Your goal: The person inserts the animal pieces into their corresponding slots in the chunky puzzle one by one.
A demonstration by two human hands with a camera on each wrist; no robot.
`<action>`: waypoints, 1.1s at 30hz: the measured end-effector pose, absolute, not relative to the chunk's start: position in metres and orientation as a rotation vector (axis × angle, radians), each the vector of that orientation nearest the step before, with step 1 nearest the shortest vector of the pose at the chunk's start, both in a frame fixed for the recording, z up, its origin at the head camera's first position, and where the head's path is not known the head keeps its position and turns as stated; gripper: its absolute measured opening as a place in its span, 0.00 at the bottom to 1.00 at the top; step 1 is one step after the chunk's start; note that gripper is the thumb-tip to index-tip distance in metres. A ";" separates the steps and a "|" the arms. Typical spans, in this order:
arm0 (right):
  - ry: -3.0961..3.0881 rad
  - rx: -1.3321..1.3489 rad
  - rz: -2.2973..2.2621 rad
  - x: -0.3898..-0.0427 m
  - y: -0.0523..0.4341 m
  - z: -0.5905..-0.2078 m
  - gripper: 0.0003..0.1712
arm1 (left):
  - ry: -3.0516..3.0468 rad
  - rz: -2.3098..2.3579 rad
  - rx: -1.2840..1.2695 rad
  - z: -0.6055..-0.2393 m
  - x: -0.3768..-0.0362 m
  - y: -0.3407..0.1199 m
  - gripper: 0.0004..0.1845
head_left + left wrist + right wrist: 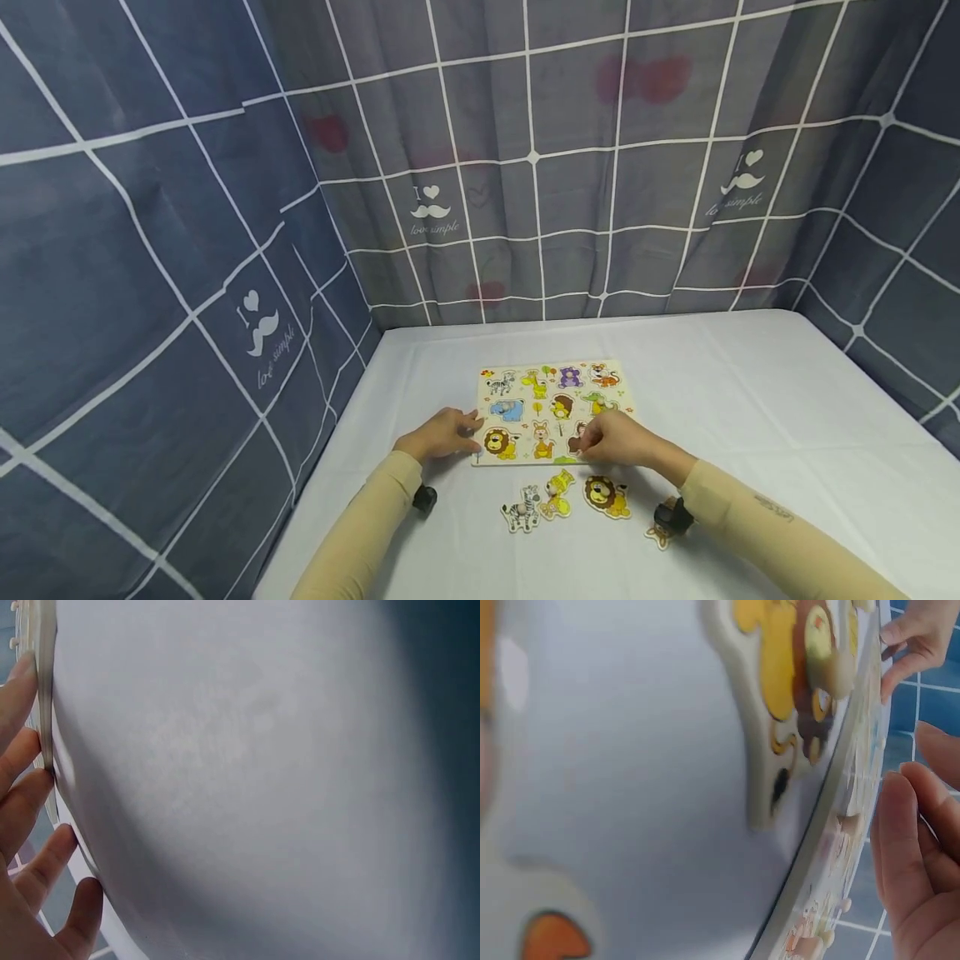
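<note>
Near the counter's middle, the left hand (442, 434) lies with spread fingers against the puzzle board (551, 410) while the right hand (618, 439) pinches a board piece, which could slip or jam if tilted.

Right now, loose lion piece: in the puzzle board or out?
Out. The lion piece lies on the white table, in front of the puzzle board, beside zebra and giraffe pieces.

Table cover (750, 400): plain white.
Curtains (150, 250): slate blue-grey, white grid lines, white moustache-and-heart print.
Puzzle board (555, 412): pale cream, bright animals in yellow, blue, purple, green, orange.
Loose lion piece (606, 496): yellow with brown mane.
Loose zebra piece (522, 508): black-and-white stripes.
Loose giraffe piece (557, 493): yellow.
Sleeves (375, 525): tan.
</note>
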State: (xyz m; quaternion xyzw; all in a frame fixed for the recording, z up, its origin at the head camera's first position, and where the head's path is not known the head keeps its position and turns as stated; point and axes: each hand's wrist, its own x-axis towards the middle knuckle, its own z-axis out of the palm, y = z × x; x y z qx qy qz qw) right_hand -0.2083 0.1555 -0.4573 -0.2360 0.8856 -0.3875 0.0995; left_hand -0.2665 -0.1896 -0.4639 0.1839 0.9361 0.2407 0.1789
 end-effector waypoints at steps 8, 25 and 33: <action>2.554 -0.736 -1.169 -0.197 0.157 -0.460 0.04 | 2.654 0.675 0.504 -0.462 -0.267 -0.189 0.33; 2.496 -0.800 -1.148 -0.179 0.161 -0.462 0.07 | 2.640 0.714 0.538 -0.462 -0.266 -0.191 0.32; 2.538 -0.800 -1.102 -0.176 0.163 -0.468 0.09 | 2.646 0.697 0.542 -0.463 -0.267 -0.189 0.32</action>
